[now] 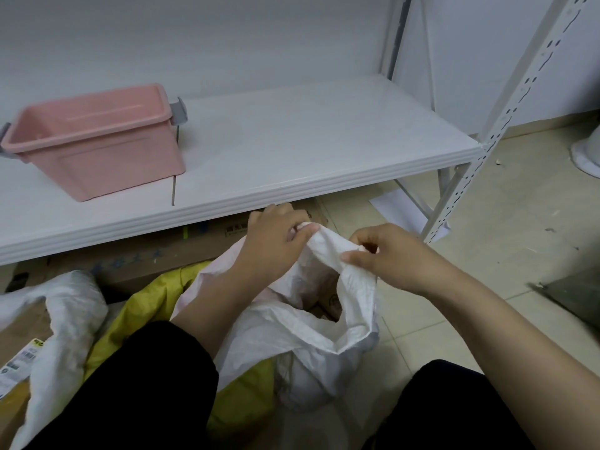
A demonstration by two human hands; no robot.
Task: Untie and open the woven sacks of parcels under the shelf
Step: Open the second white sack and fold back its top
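— Where is our white woven sack (302, 339)?
— On the floor (487, 248) just in front of the shelf (292, 141), mouth gaping, brown parcels (329, 305) inside.
— And our hands?
— Our left hand (276, 237) and right hand (386, 251) each pinch the sack's rim with curled fingers. A yellow sack (146, 303) lies beside it, and a pink tub (97, 141) sits on the shelf.

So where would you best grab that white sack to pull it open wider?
Probably at the loose rim of the white sack, from above, on opposite sides of its mouth. The sack stands upright with the mouth facing up and partly open, and the woven cloth bunches easily into a pinch. The left hand and right hand grip the far rim that way.
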